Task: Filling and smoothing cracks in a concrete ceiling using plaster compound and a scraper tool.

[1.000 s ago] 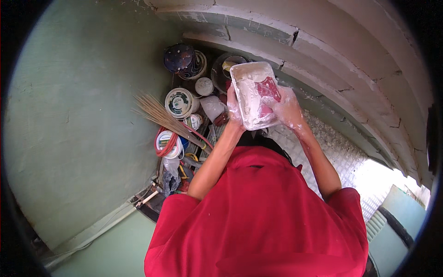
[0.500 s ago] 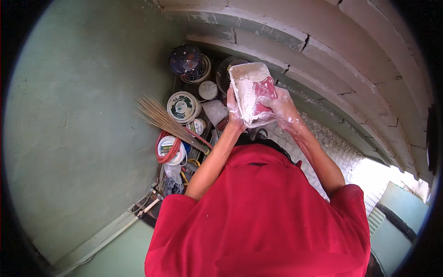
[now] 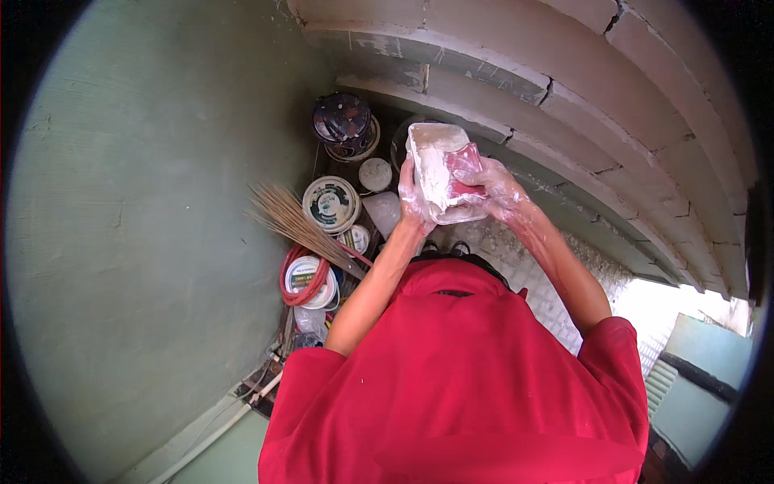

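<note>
My left hand [image 3: 412, 199] grips the left side of a white rectangular plastic tray [image 3: 435, 134], which holds white paste [image 3: 436, 174]. My right hand [image 3: 501, 193] is closed on a red flat scraper [image 3: 461, 157] lying over the paste at the tray's right half, its fingertips resting on the red surface. Both hands and wrists are smeared with white. The tray's underside and some of my left fingers are hidden.
Several paint buckets [image 3: 329, 202], a dark pail [image 3: 343, 117], a straw broom [image 3: 298, 222] and a red hose [image 3: 289, 290] crowd the corner by a green wall [image 3: 145, 185]. Curved block steps [image 3: 564, 121] rise at upper right; a pale paved floor [image 3: 564, 298] shows below them.
The view has shifted, with the buckets and steps slightly lower in the picture. The tray sits a little lower too, and the red scraper has shifted slightly in my right hand.
</note>
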Available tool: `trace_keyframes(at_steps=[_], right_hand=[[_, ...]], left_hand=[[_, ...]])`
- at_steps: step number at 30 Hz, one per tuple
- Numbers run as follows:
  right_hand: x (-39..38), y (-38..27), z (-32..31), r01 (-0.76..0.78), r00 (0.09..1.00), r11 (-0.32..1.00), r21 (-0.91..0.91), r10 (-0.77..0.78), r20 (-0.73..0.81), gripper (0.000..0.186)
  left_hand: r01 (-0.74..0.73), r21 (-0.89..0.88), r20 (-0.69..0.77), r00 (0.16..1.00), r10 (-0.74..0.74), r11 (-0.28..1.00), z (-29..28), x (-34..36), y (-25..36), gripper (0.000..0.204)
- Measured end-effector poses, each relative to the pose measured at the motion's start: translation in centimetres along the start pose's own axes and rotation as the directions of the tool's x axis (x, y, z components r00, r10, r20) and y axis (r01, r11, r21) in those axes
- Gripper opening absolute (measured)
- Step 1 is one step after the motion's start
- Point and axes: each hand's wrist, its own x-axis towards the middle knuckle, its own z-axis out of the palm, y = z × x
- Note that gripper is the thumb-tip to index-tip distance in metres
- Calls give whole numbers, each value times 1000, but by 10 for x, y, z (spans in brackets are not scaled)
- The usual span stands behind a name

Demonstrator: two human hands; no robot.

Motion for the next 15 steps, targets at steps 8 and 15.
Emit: trace_keyframes(at_steps=[8, 15], right_hand=[[-3, -4, 16, 63, 998, 996, 58, -64, 19, 38], [-3, 0, 11, 49, 998, 991, 123, -53, 24, 39]], left_hand=[[1, -75, 80, 997, 5, 997, 4, 0, 8, 60], [-42, -53, 92, 995, 47, 998, 2, 4, 9, 60]])
